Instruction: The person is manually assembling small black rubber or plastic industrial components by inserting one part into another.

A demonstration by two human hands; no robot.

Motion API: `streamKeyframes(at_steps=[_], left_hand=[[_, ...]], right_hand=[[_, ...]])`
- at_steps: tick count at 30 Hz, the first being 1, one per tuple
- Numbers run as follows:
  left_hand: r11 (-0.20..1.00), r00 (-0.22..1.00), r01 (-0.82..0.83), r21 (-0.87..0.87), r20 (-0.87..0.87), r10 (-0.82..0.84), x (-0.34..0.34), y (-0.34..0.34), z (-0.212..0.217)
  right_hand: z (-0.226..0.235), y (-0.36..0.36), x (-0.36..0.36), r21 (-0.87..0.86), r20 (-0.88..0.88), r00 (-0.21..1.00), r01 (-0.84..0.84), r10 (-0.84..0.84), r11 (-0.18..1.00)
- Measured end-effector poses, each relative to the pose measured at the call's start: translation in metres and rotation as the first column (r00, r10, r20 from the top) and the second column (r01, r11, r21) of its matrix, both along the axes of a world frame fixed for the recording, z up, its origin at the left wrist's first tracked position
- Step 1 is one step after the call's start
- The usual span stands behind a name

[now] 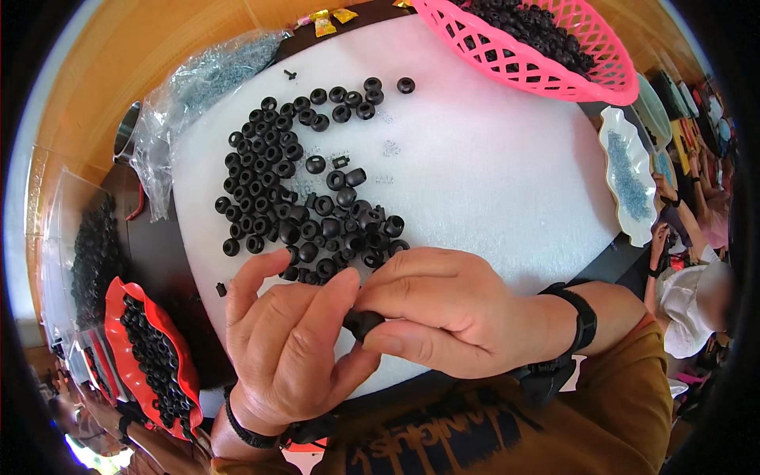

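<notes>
A small rounded black plastic part is pinched between the thumb and fingers of my right hand. Close beside it is my left hand, with fingers apart and slightly curled; its thumb tip lies by my right thumb, and I see no part gripped in it. Just beyond my hands, many loose black ring-shaped and barrel-shaped parts spread over a white foam sheet. Some have open round holes facing up. A few small clear bits are scattered among them.
A pink lattice basket of black parts stands at the far right. A white scalloped dish holds clear bits. At left are a red dish of black rings and a clear plastic bag. Other people sit along the right.
</notes>
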State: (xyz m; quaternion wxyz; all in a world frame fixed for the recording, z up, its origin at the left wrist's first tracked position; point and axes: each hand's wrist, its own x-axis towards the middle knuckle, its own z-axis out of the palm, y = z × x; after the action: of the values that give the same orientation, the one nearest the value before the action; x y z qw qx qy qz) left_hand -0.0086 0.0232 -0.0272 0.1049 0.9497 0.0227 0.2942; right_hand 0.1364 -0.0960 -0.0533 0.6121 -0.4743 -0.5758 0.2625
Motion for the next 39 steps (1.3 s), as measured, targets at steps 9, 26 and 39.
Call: streamKeyframes(at_steps=[9, 26, 39], left_hand=[[0.988, 0.997, 0.064, -0.141, -0.042, -0.070, -0.001, 0.003, 0.012], [0.986, 0.998, -0.041, 0.161, -0.033, 0.047, -0.001, -0.004, 0.006], [0.997, 0.992, -0.062, 0.036, -0.107, 0.065, 0.002, -0.009, 0.006]], right_hand=[[-0.003, 0.000, 0.003, 0.094, 0.215, 0.973, 0.060, -0.079, 0.994], [-0.003, 0.001, 0.009, 0.175, 0.356, 0.916, 0.129, -0.185, 0.976], [-0.004, -0.001, 0.003, -0.005, 0.131, 0.988, 0.088, -0.087, 0.996]])
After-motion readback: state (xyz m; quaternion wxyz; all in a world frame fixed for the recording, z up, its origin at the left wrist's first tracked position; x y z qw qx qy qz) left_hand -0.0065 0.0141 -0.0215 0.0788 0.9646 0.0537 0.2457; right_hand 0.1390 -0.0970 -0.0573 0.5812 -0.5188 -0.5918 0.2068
